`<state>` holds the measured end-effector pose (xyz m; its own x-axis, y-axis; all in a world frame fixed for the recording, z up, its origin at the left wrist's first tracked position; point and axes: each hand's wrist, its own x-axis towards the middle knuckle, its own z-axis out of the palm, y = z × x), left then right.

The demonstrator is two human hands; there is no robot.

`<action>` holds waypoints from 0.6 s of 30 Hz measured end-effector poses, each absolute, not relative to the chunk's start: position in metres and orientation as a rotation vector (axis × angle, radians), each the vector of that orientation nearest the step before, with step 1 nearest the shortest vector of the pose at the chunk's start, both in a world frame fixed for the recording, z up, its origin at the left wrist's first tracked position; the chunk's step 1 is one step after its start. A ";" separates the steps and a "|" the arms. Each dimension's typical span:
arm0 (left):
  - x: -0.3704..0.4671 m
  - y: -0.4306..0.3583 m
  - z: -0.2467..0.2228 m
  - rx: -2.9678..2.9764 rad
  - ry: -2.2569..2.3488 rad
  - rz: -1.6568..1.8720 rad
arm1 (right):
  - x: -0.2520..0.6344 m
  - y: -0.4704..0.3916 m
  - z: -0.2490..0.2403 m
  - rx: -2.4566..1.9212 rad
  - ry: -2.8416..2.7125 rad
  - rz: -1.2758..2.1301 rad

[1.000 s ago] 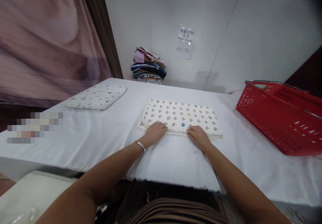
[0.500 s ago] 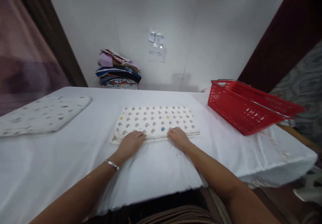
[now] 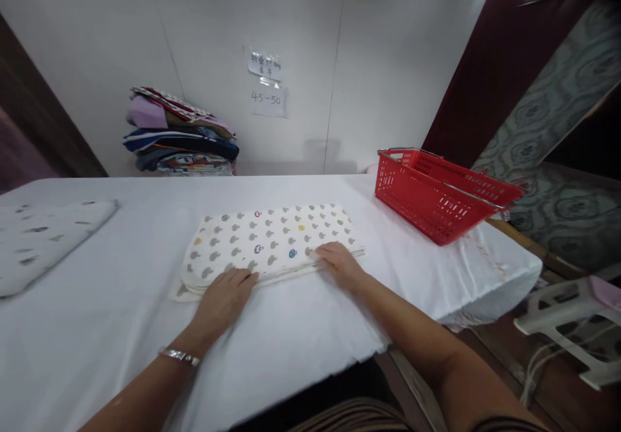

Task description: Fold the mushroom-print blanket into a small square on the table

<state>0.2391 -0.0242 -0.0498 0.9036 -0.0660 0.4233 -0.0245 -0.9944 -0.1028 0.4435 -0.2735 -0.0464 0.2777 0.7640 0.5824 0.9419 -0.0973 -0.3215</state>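
Note:
A folded white cloth (image 3: 272, 238) with grey mushroom prints and a few coloured ones lies flat in the middle of the table, its layers showing along the near edge. My left hand (image 3: 228, 296), with a silver bracelet at the wrist, holds that edge left of its middle, fingertips on top. Farther right, my right hand (image 3: 338, 262) grips the same edge, fingers bent over it. Both thumbs are mostly hidden.
A white-covered table (image 3: 301, 328) spreads before me. Another printed white cloth (image 3: 48, 238) lies at the left. A red basket (image 3: 431, 202) stands at the right, a pile of folded fabrics (image 3: 182, 134) at the back left. A white stool (image 3: 572, 315) is beyond the table's right side.
The view has turned right, so everything appears farther left. My left hand has slid left along the cloth's near edge, widening the gap between my hands. The cloth still lies flat.

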 end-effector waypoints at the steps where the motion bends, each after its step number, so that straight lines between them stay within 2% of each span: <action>1: 0.240 -0.023 -0.051 -2.964 0.086 -0.678 | 0.450 -0.286 -0.043 -1.925 -1.414 -0.381; 3: 0.241 -0.021 -0.054 -2.951 0.118 -0.701 | 0.464 -0.312 -0.037 -2.025 -1.066 -0.363; 7: 0.243 -0.020 -0.056 -2.946 0.152 -0.735 | 0.485 -0.348 -0.027 -2.214 -0.363 0.046; 12: 0.242 -0.021 -0.054 -2.955 0.168 -0.774 | 0.490 -0.347 -0.021 -2.266 -0.201 0.337; 18: 0.241 -0.022 -0.052 -2.965 0.149 -0.778 | 0.491 -0.335 -0.009 -2.310 -0.100 0.535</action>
<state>0.2413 -0.0220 -0.0518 0.8669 -0.1122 0.4857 -0.0752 -0.9926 -0.0950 0.4912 -0.3352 -0.0088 0.9095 0.2271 -0.3481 -0.0862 -0.7162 -0.6925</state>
